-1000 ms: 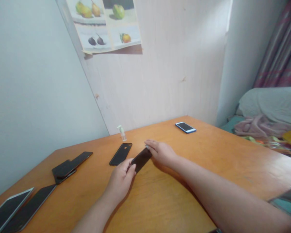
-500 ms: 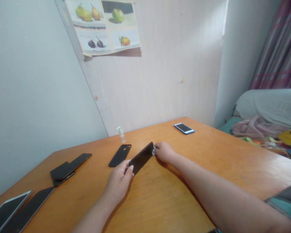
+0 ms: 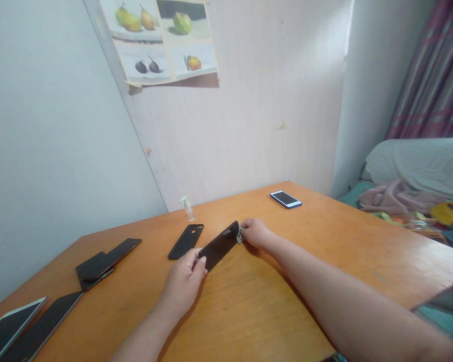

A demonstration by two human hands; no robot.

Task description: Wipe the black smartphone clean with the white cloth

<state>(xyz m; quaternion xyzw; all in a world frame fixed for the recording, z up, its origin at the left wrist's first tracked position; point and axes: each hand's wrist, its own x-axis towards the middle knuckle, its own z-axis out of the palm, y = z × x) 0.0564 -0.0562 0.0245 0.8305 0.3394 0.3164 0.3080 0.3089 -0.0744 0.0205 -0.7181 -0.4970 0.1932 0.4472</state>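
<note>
**Black phone held at both ends**

The phone (image 3: pixel 219 246) is a slim black slab with a dark, glossy face. It lies slantwise on the orange wooden surface (image 3: pixel 324 241), its far end tipped up slightly. A small pale scrap (image 3: pixel 239 235) sits against that far end.

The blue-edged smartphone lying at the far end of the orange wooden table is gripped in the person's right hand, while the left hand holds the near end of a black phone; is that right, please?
Not quite. In the head view the blue-edged smartphone lies untouched on the orange wooden table. The right hand pinches something small and pale at the far end of the black phone; the left hand does hold its near end.
</note>
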